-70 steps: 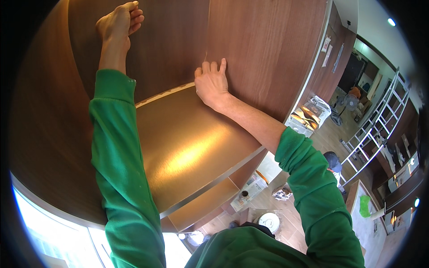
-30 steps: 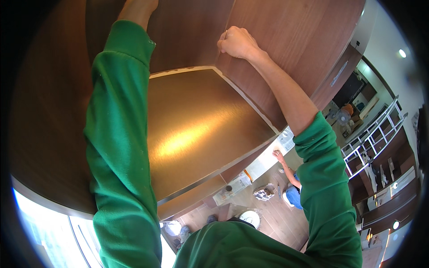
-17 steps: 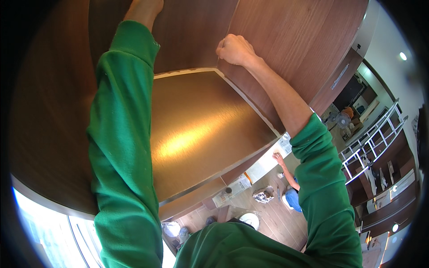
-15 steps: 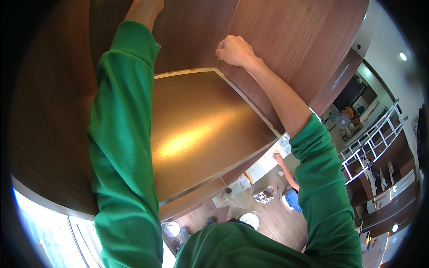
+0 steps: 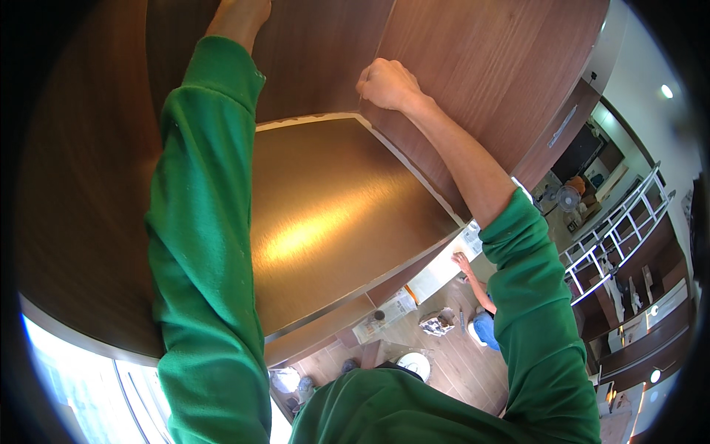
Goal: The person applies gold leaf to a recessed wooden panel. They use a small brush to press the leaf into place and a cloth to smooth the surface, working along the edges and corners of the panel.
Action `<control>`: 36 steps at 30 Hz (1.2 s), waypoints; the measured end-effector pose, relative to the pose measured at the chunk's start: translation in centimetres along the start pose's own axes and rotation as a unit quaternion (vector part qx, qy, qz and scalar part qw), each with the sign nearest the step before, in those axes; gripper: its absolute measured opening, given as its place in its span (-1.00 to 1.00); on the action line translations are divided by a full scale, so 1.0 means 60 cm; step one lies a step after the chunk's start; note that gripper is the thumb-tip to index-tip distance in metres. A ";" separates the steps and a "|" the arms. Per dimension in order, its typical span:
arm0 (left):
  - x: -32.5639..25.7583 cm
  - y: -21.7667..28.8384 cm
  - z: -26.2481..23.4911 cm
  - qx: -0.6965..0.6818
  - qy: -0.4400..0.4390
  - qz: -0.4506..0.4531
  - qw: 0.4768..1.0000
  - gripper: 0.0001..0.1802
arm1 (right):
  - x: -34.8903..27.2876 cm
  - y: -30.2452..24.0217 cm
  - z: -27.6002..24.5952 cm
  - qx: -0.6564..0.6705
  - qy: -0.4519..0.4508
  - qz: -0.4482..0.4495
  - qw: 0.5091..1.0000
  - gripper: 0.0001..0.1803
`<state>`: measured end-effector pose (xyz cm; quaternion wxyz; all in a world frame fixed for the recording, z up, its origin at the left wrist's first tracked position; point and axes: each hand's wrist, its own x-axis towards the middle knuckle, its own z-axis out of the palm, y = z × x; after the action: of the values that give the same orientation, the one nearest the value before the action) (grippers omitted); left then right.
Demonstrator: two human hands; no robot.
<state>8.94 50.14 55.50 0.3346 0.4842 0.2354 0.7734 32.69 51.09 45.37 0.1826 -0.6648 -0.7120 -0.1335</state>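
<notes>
My right hand [image 5: 388, 83] is closed in a fist at the inner corner of a brown wood-grain cabinet, where the back panel [image 5: 318, 59] meets the side panel [image 5: 458, 81]. Whatever its fingers may hold is hidden. Overhead at the upper left, only the wrist and part of my left hand [image 5: 248, 11] show, beside the back panel; its fingers are beyond the picture's edge. Below both hands lies the cabinet's shiny bronze-coloured shelf board [image 5: 347, 214]. A pale strip [image 5: 410, 166] runs along the board's back and right edges.
On the floor below are a white bucket [image 5: 414, 364] and an open bag [image 5: 438, 322]. Another person's hand [image 5: 461, 261] reaches over a pale surface there. A metal ladder [image 5: 614, 237] and a fan [image 5: 568, 198] stand to the right. A curved dark panel [image 5: 81, 185] encloses the left side.
Both my hands stay where they were. The other person's arm below has shifted very slightly.
</notes>
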 end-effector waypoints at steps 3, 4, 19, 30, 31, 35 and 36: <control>0.001 -0.002 0.000 -0.008 -0.007 0.007 1.000 -0.84 | 0.000 -0.002 0.006 -0.019 0.005 0.000 1.000 -0.73; 0.004 -0.005 0.000 -0.013 -0.011 0.012 1.000 -0.84 | 0.000 -0.002 0.007 -0.027 0.009 0.000 1.000 -0.73; 0.007 -0.005 0.002 -0.014 -0.014 0.004 1.000 -0.85 | 0.024 0.014 -0.035 -0.008 0.024 -0.014 1.000 -0.73; 0.010 -0.006 0.004 -0.019 -0.015 -0.002 1.000 -0.83 | 0.039 0.012 -0.083 -0.002 0.050 -0.020 0.999 -0.69; 0.006 -0.007 0.010 -0.017 -0.008 -0.010 1.000 -0.83 | 0.038 0.015 -0.087 -0.006 0.058 -0.019 0.998 -0.69; 0.007 -0.008 0.005 -0.025 -0.019 0.005 0.999 -0.82 | 0.044 0.010 -0.107 -0.005 0.063 -0.019 0.998 -0.69; 0.007 -0.007 0.003 -0.021 -0.016 0.006 1.000 -0.82 | 0.047 0.008 -0.112 -0.004 0.068 -0.019 0.997 -0.69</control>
<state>9.11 50.74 55.57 0.3437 0.4906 0.2105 0.7726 33.61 50.77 52.62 0.2253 -0.6409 -0.7101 -0.1850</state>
